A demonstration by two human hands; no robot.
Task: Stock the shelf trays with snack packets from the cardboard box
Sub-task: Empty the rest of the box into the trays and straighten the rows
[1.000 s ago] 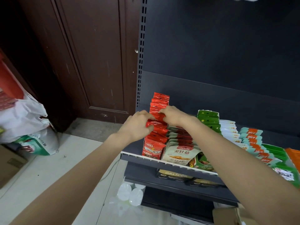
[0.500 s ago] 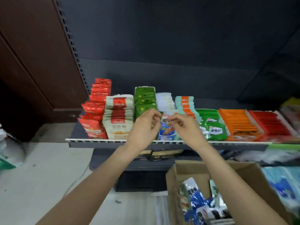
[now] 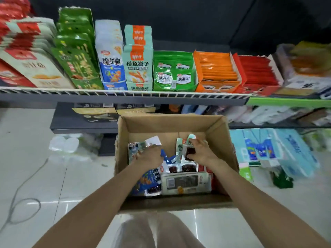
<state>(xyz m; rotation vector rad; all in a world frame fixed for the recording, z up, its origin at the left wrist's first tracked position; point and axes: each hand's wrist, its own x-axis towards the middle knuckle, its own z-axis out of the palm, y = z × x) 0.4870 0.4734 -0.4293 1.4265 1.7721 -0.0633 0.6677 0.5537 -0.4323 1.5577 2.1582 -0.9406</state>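
1. Both hands were down in the cardboard box (image 3: 217,127) below the shelf (image 3: 125,95).
2. The left hand (image 3: 149,156) gripped a blue-white packet (image 3: 136,149).
3. The right hand (image 3: 201,152) pinched a clear packet (image 3: 189,153) with dark filling.

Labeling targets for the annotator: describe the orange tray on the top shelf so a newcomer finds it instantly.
Start at the white wire shelf rail above the cardboard box. Along that shelf, the orange tray sits right of the green packets and left of the red tray. It alone is bright orange, holding flat stacked orange packets.
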